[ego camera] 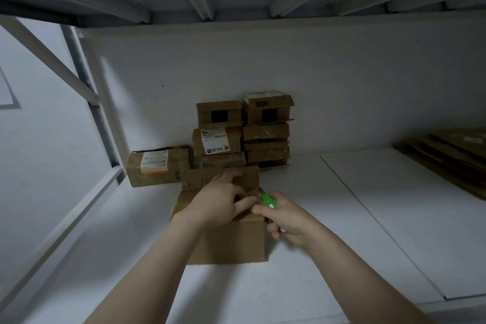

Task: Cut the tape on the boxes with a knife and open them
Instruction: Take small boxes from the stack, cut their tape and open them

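Observation:
A brown cardboard box (pixel 231 242) stands on the white shelf in front of me, its far flap (pixel 194 179) lifted upright. My left hand (pixel 221 200) lies on top of the box, fingers curled over the right-hand flap at the opening. My right hand (pixel 284 221) grips a green utility knife (pixel 268 200) at the box's upper right corner, thumb stretched toward the box edge. The blade itself is hidden.
Behind the box, stacks of small cardboard boxes (pixel 242 131) lean on the back wall, with a labelled box (pixel 157 164) to their left. Flattened cardboard sheets (pixel 447 155) lie at the far right. A white board (pixel 394 218) covers the shelf's right part. Another shelf hangs overhead.

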